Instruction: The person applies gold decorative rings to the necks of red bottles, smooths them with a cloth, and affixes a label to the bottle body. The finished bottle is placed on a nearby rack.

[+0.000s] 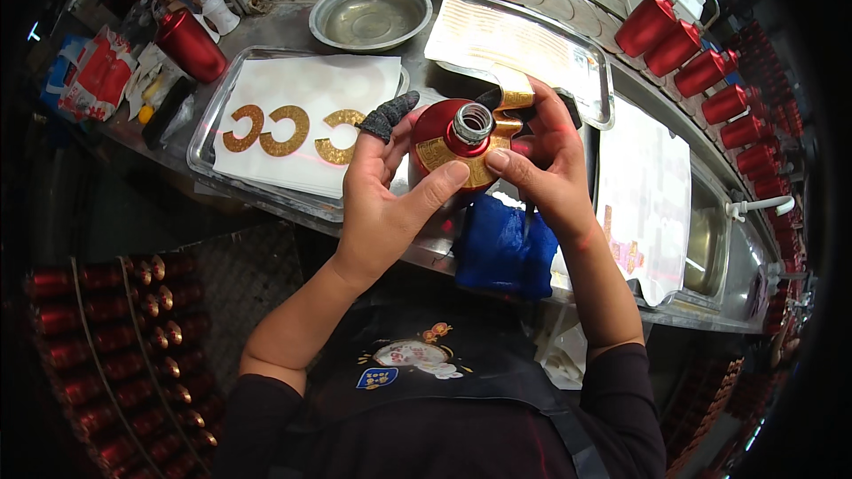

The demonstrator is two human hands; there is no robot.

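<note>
A red bottle [429,122] with an open threaded neck is held between my two hands, its mouth tilted up toward me. My left hand [389,191] grips its left side, the thumb pressed on the shoulder; a dark finger cover sits on one fingertip. On the shoulder lies a curved gold label [437,153]. My right hand [552,160] closes on the right side, the thumb on the label's end; a loose gold strip curls up beside those fingers. To the left, several C-shaped gold labels [284,130] rest on white sheets [311,80] in a metal tray [202,129].
A metal bowl [371,18] stands behind the tray. Below the bottle lies a folded blue cloth [506,248]. Printed sheets [510,44] fill another tray, and a sink [707,248] is at right. Red bottles [646,27] line the conveyor; more [98,337] are stacked lower left.
</note>
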